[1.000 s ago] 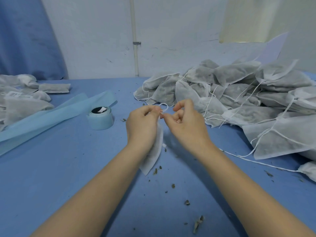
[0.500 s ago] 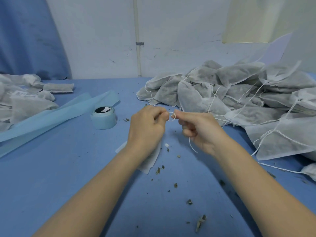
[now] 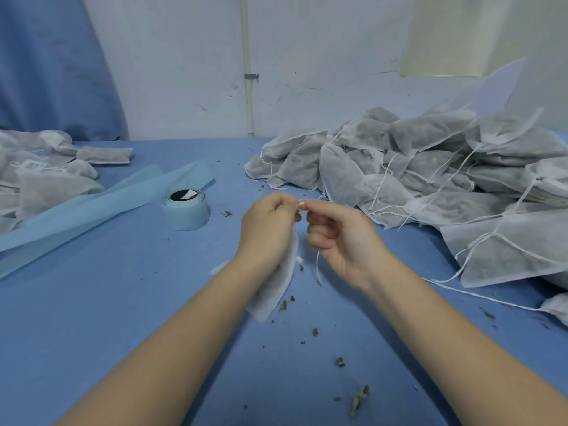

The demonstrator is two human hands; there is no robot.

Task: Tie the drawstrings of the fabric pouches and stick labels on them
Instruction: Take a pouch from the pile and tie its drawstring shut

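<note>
Pouch [image 3: 278, 290] hangs under the left hand [image 3: 267, 224]; both hands pinch its drawstring [image 3: 318, 265], right hand [image 3: 341, 238] beside, above the counter [image 3: 123, 302].

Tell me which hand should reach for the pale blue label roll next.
Left hand, probably: the pale blue label roll sits on its side of the table. The right hand pinches the white drawstring and would cross over.
</note>
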